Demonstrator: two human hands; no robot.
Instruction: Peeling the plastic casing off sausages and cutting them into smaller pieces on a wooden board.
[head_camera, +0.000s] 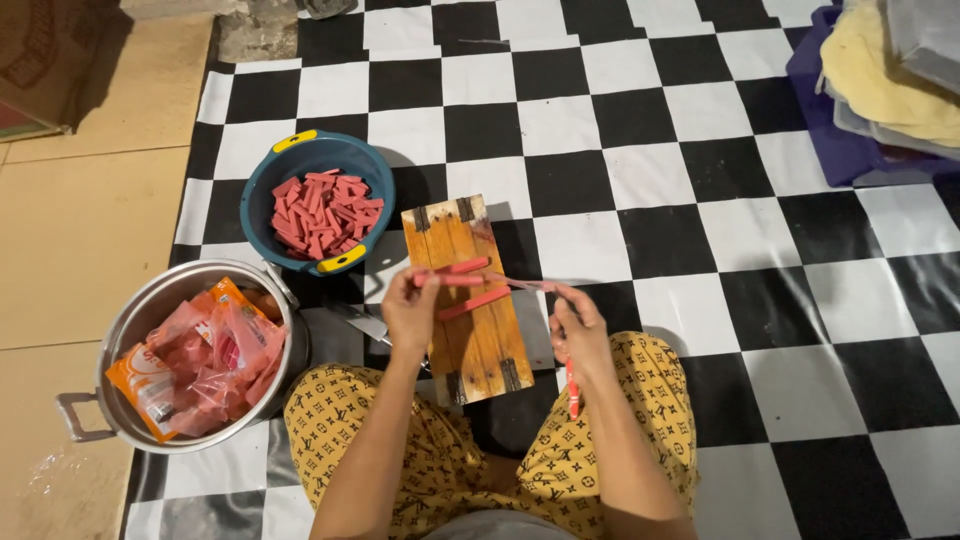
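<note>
My left hand (410, 312) pinches a soft, slippery red sausage (450, 279); my right hand (578, 325) pinches its thin casing (525, 284), likely tearing easily; grip ends.

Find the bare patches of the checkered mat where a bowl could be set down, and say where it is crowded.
Free: the mat right of the wooden board, up to the purple pile, and the squares beyond the blue bowl. Crowded: the strip among bowl, metal pot, board and the person's knees, where both hands work, left hand, right hand.
</note>
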